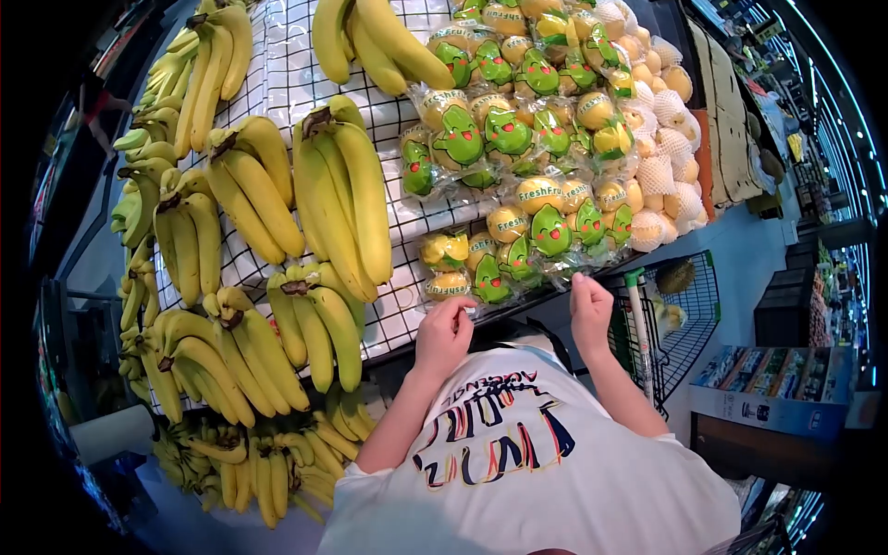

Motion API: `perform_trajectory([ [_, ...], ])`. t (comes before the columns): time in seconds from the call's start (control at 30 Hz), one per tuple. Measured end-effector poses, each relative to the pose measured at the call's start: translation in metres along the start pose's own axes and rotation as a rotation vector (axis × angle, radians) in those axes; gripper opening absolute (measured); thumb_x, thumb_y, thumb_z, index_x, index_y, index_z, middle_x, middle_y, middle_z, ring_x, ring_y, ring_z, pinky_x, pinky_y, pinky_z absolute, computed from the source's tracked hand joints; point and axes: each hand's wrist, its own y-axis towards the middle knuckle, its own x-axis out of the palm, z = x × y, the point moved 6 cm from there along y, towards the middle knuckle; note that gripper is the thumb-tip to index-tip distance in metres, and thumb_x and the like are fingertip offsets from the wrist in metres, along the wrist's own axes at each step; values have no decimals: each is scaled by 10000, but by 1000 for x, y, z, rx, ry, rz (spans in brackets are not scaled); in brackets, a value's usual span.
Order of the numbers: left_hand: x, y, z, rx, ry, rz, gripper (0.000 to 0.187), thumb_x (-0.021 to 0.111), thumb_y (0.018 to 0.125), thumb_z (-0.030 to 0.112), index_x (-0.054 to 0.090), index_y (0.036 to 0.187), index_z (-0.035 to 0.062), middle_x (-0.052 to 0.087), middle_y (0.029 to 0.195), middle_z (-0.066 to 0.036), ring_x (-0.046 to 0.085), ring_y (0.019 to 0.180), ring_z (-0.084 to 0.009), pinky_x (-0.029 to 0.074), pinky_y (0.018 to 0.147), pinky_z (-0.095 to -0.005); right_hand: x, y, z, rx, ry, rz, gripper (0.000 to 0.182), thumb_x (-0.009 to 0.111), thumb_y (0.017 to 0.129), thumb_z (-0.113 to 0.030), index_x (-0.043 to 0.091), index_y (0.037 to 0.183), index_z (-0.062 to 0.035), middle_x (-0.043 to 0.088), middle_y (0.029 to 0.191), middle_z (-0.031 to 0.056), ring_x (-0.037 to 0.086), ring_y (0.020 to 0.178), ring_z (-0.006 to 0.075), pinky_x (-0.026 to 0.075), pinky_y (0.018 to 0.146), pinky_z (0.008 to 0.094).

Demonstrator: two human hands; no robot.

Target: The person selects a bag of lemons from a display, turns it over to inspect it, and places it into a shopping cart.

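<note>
- Left hand (pixel 444 335) raised from a bent forearm, fingers curled loosely inward, knuckles just below the nearest bagged fruit pack (pixel 467 273) at the front edge of the stand; touching or only just short of it, cannot tell.
- Right hand (pixel 590 313) lifted upright, fingertips drawn together at the pack's clear plastic corner; actual pinch on the film too small to tell.
- Pack lying lowest in the heap of bagged fruit (pixel 518 139), on the checked cloth (pixel 287 74).
- Banana bunches (pixel 342 199) spread to the left.
- Shopping cart (pixel 680 319) standing just right of the right forearm.
</note>
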Motion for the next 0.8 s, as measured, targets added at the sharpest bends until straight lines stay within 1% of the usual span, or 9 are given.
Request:
perform_trajectory([
  [0.13, 15, 15, 14, 130, -25, 5, 153, 608, 890, -17, 668, 1025, 23, 615, 794, -92, 589, 657, -182, 479, 600, -306, 11, -45, 38, 73, -175, -255, 464, 603, 1015, -240, 442, 650, -4, 357, 581, -38, 305, 596, 58, 277, 510, 294],
  [0.2, 21, 23, 31, 207, 1, 68, 186, 600, 892, -43, 652, 1062, 11, 605, 835, -69, 572, 666, -146, 479, 631, -270, 12, -49, 56, 210, -255, -421, 458, 624, 1001, -255, 472, 653, 1, 364, 567, -22, 310, 587, 63, 298, 508, 298],
  [0.23, 24, 29, 40, 179, -3, 23, 277, 632, 859, -22, 618, 1132, 20, 598, 1006, -112, 597, 830, -202, 501, 736, -313, 9, -49, 62, 244, -242, -432, 452, 636, 992, -265, 492, 659, 6, 381, 556, -12, 319, 582, 67, 314, 509, 302],
  [0.37, 40, 60, 78, 434, 179, 146, 479, 707, 806, 62, 526, 1248, 33, 505, 1225, -167, 504, 1159, -344, 431, 992, -426, -5, -41, 72, 198, -253, -420, 444, 640, 987, -270, 503, 672, 12, 386, 551, 3, 323, 572, 77, 321, 505, 308],
  [0.47, 55, 91, 103, 474, 305, 193, 738, 794, 768, 214, 416, 1378, 43, 441, 1367, -171, 440, 1269, -357, 367, 1057, -477, -12, -35, 69, 180, -255, -479, 428, 648, 978, -270, 510, 689, 14, 389, 550, 22, 327, 558, 93, 329, 502, 315],
  [0.57, 77, 118, 121, 383, 586, 124, 901, 831, 730, 353, 368, 1440, 49, 401, 1433, -169, 395, 1320, -363, 322, 1088, -508, -29, -25, 80, 170, -265, -573, 395, 655, 966, -276, 554, 721, 17, 459, 553, 55, 378, 541, 112, 368, 515, 320],
  [0.6, 85, 127, 116, 337, 715, 88, 1032, 841, 699, 455, 324, 1496, 53, 372, 1489, -161, 365, 1353, -355, 290, 1115, -515, -37, -20, 83, 152, -259, -570, 376, 657, 961, -281, 576, 742, 14, 497, 561, 69, 414, 533, 129, 389, 525, 327],
  [0.67, 88, 140, 130, 164, 830, -58, 1106, 862, 668, 478, 301, 1520, 49, 364, 1510, -162, 342, 1377, -340, 290, 1126, -507, -56, -11, 84, 136, -295, -568, 368, 659, 958, -291, 587, 757, 8, 515, 566, 74, 434, 527, 145, 399, 529, 337],
  [0.8, 93, 158, 146, -5, 966, -185, 1280, 922, 522, 571, 320, 1501, 7, 467, 1405, -174, 419, 1294, -332, 359, 1059, -473, -86, -2, 87, 119, -275, -612, 360, 662, 954, -305, 611, 769, 1, 542, 578, 70, 459, 528, 148, 410, 534, 331],
])
